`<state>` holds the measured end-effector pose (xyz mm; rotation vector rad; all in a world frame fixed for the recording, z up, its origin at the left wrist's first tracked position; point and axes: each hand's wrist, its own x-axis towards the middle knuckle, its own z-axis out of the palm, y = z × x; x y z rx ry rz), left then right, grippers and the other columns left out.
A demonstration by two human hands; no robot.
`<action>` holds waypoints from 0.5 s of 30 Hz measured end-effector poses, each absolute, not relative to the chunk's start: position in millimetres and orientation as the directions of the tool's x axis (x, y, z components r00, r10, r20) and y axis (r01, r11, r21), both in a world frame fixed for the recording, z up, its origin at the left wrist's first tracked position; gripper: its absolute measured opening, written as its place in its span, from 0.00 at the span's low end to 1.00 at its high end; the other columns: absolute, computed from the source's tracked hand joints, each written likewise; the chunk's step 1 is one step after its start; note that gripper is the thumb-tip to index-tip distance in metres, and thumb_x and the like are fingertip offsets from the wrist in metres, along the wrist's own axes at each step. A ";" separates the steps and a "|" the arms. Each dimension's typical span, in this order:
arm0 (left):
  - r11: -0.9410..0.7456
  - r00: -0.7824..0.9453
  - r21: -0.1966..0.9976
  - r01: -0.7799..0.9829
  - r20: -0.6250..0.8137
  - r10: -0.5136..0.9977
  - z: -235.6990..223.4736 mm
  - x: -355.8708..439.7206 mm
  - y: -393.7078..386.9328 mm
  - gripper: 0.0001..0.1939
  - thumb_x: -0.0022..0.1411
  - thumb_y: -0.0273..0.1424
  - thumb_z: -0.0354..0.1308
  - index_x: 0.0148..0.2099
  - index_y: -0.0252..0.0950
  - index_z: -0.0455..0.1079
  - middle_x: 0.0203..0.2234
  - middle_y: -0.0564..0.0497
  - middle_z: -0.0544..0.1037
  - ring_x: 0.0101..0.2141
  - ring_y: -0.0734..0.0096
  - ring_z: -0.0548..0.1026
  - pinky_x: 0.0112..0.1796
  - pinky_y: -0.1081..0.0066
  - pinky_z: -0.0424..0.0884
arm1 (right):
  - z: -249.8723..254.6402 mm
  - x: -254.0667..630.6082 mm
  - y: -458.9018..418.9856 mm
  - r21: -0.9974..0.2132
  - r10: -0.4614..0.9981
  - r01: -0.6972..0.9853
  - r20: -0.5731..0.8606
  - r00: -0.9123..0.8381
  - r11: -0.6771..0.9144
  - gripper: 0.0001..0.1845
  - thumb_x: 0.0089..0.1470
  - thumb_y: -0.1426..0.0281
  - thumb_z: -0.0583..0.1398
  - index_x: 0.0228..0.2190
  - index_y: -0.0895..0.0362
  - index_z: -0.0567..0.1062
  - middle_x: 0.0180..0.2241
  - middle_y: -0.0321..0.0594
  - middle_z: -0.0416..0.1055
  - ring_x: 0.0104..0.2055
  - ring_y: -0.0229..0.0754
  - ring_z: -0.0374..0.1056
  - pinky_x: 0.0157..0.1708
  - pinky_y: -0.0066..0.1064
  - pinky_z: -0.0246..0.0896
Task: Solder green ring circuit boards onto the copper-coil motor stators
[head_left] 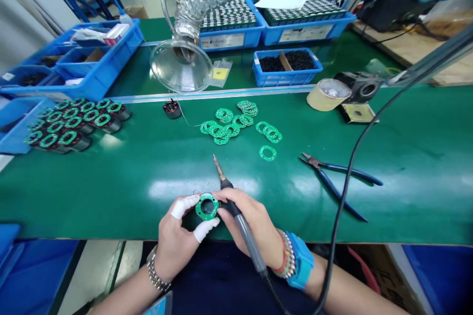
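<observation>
A: What have the hands got?

B: The left hand (176,246) pinches a green ring (198,208) between white-capped fingers (185,205); the right hand (251,226) is closed around a soldering iron (246,241), held like a pen; its tip points up the bench, clear of the ring.

A: Where's the ring, exactly?

B: Between the two hands, just above the front edge of the green bench mat (406,206); I can't tell whether anything sits behind it.

A: How much of the batch looks done?

B: A good share, I'd say; a block of dark cylinders (74,125) stands at the left, each topped with a green ring; a loose heap of green rings (225,125) lies mid-bench, with a single ring (267,153) just apart from it; those look still to do; a small wound coil (172,109) sits bare near the heap, trailing a thin wire.

A: Anything else nearby?

B: Blue-handled pliers (334,179) lie to the right; a roll of tape (328,94) sits farther up the bench, beside a blue tray (286,80) of black parts.
</observation>
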<state>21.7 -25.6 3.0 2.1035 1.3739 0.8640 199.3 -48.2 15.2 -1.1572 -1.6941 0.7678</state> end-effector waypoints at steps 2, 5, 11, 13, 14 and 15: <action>-0.362 0.273 0.706 0.609 0.242 0.931 2.4 24.2 -29.9 0.18 0.51 0.35 0.63 0.44 0.37 0.65 0.36 0.47 0.75 0.38 0.62 0.76 0.39 0.62 0.75 | 15.2 199.7 -49.7 -0.849 0.931 0.382 0.322 -0.174 0.365 0.18 0.54 0.73 0.57 0.47 0.55 0.63 0.42 0.42 0.69 0.44 0.41 0.67 0.46 0.33 0.64; -0.299 0.284 0.807 0.508 0.171 0.943 2.9 20.4 -37.3 0.20 0.54 0.32 0.61 0.48 0.38 0.60 0.42 0.46 0.74 0.42 0.63 0.76 0.42 0.64 0.75 | 13.0 201.7 -50.1 -0.838 0.928 0.401 0.314 -0.201 0.370 0.24 0.51 0.69 0.62 0.49 0.54 0.62 0.44 0.42 0.69 0.46 0.42 0.66 0.47 0.33 0.63; -0.480 0.522 0.728 0.489 0.196 0.830 11.7 -11.6 -19.9 0.18 0.63 0.26 0.51 0.55 0.38 0.58 0.41 0.47 0.77 0.39 0.69 0.77 0.40 0.70 0.76 | 10.5 210.9 -46.5 -0.817 0.920 0.436 0.278 -0.276 0.378 0.25 0.52 0.72 0.60 0.50 0.52 0.61 0.47 0.40 0.68 0.48 0.41 0.67 0.49 0.32 0.63; -0.689 0.623 0.497 0.527 0.325 0.711 17.2 -18.8 -4.6 0.16 0.62 0.28 0.53 0.52 0.36 0.63 0.40 0.46 0.78 0.38 0.66 0.77 0.39 0.67 0.75 | 11.6 212.8 -45.6 -0.807 0.918 0.456 0.255 -0.303 0.375 0.24 0.52 0.73 0.60 0.50 0.51 0.61 0.48 0.40 0.68 0.49 0.41 0.67 0.49 0.32 0.63; -0.769 0.678 0.389 0.507 0.372 0.634 20.4 -20.4 2.7 0.14 0.62 0.28 0.53 0.50 0.36 0.65 0.39 0.46 0.78 0.38 0.66 0.77 0.38 0.66 0.75 | 12.1 213.2 -45.3 -0.798 0.918 0.472 0.249 -0.309 0.375 0.24 0.52 0.72 0.60 0.50 0.51 0.61 0.48 0.40 0.68 0.49 0.41 0.67 0.49 0.32 0.64; -0.829 0.727 0.297 0.474 0.400 0.559 23.7 -20.9 9.0 0.11 0.62 0.27 0.52 0.48 0.35 0.67 0.38 0.46 0.78 0.37 0.65 0.76 0.38 0.66 0.75 | 12.5 213.4 -45.2 -0.788 0.918 0.488 0.247 -0.310 0.376 0.24 0.52 0.72 0.60 0.50 0.51 0.61 0.48 0.40 0.68 0.49 0.42 0.67 0.49 0.32 0.64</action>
